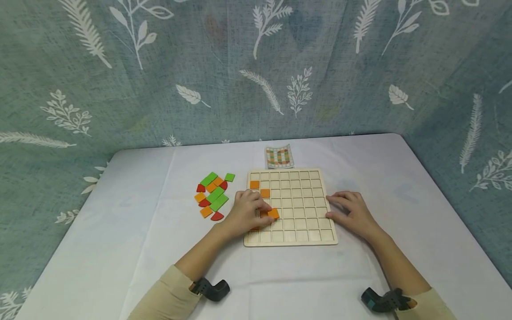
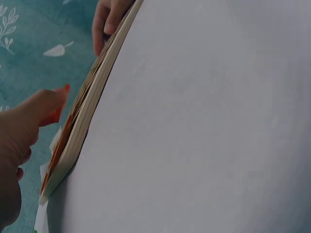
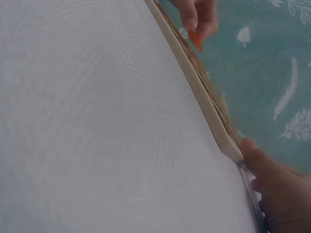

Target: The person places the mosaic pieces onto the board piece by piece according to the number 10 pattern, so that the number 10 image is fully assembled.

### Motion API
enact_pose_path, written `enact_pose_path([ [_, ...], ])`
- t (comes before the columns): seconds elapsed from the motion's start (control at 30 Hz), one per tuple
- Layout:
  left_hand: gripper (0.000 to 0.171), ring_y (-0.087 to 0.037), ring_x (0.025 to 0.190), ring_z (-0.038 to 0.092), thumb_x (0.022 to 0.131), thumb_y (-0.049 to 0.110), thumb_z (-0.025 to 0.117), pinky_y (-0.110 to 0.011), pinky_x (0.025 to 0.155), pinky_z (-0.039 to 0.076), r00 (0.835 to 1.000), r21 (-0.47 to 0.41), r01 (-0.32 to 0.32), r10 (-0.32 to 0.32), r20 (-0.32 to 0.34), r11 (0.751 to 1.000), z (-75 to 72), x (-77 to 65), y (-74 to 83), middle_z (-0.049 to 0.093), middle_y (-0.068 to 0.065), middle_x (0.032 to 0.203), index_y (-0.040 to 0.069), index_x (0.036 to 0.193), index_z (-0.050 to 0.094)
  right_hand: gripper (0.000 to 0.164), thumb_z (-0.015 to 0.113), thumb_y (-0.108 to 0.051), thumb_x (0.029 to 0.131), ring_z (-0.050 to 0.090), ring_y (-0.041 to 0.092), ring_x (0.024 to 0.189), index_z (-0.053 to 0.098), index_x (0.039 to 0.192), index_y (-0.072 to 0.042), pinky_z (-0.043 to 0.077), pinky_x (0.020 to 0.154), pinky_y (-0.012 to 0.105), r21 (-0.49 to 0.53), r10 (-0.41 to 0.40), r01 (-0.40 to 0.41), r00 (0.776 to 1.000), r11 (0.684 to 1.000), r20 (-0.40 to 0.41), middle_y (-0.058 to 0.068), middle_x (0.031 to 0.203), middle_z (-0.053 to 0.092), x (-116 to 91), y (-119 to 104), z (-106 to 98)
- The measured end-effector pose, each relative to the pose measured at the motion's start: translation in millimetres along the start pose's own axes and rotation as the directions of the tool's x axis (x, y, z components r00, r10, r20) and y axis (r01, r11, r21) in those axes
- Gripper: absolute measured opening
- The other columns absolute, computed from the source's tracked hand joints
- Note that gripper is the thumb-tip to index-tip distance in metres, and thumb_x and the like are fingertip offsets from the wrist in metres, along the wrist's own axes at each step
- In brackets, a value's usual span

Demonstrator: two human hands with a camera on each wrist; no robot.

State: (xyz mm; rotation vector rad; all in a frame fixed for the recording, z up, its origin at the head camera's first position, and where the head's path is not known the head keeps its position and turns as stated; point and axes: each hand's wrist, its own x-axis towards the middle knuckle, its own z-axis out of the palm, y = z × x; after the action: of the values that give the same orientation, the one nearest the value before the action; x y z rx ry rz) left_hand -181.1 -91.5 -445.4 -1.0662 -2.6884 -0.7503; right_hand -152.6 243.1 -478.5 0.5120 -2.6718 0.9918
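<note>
My left hand point(image 1: 243, 212) pinches an orange square tile point(image 1: 274, 214) between thumb and fingers, just above the left part of a wooden grid board point(image 1: 308, 223). In the left wrist view the tile point(image 2: 52, 116) is tilted and clear of the board's surface. Orange squares lie in cells near the left edge, including an upper one point(image 1: 254, 184) and one diagonally below it point(image 1: 265, 193); others are partly hidden by the hand. At the board's right edge, my right hand point(image 1: 354, 212) rests with thumb and fingers spread apart, its thumb point(image 3: 250, 144) touching the rim.
Left of the board lies a loose group of green tiles point(image 1: 219, 202), orange squares point(image 1: 206, 211) and red rounded pieces point(image 1: 217, 216). Behind the board is a pattern card point(image 1: 279, 157) with a coloured grid. A white cloth point(image 1: 160, 249) covers the table; a leaf-print curtain point(image 1: 224, 53) hangs behind.
</note>
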Motion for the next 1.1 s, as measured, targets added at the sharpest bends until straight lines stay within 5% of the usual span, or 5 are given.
enact_pose_path([
  [0.4, 0.025, -0.011, 0.084, 0.042, 0.074, 0.039, 0.078, -0.036, 0.083, 0.026, 0.997, -0.023, -0.052, 0.053, 0.053, 0.998, 7.8, -6.6, 9.1, 0.053, 0.010, 0.083, 0.021, 0.092, 0.075, 0.048, 0.080, -0.022, 0.074, 0.043, 0.034, 0.110, 0.067, 0.116, -0.005, 0.034, 0.091, 0.051, -0.001, -0.011, 0.011, 1.000, 1.000, -0.007, 0.016, 0.116, 0.058, 1, -1, 0],
  [0.83, 0.026, -0.011, 0.091, 0.045, 0.075, 0.037, 0.078, -0.039, 0.088, 0.027, 0.998, -0.088, -0.019, 0.024, 0.058, 0.996, 9.0, -12.9, 3.8, 0.054, 0.011, 0.088, 0.022, 0.096, 0.073, 0.048, 0.079, -0.022, 0.074, 0.042, 0.034, 0.111, 0.066, 0.117, -0.004, 0.033, 0.092, 0.052, 0.003, -0.007, 0.007, 1.000, 1.000, 0.000, 0.016, 0.116, 0.057, 0, 0, -1],
  [1.1, 0.029, -0.009, 0.088, 0.041, 0.071, 0.034, 0.081, -0.039, 0.084, 0.026, 1.000, -0.135, 0.023, -0.023, 0.005, 0.991, 0.4, -24.1, -9.6, 0.052, 0.010, 0.086, 0.020, 0.095, 0.074, 0.048, 0.079, -0.021, 0.074, 0.042, 0.034, 0.112, 0.066, 0.117, -0.004, 0.033, 0.093, 0.052, -0.002, -0.002, 0.002, 1.000, 1.000, -0.004, 0.016, 0.116, 0.058, 0, -1, -1],
])
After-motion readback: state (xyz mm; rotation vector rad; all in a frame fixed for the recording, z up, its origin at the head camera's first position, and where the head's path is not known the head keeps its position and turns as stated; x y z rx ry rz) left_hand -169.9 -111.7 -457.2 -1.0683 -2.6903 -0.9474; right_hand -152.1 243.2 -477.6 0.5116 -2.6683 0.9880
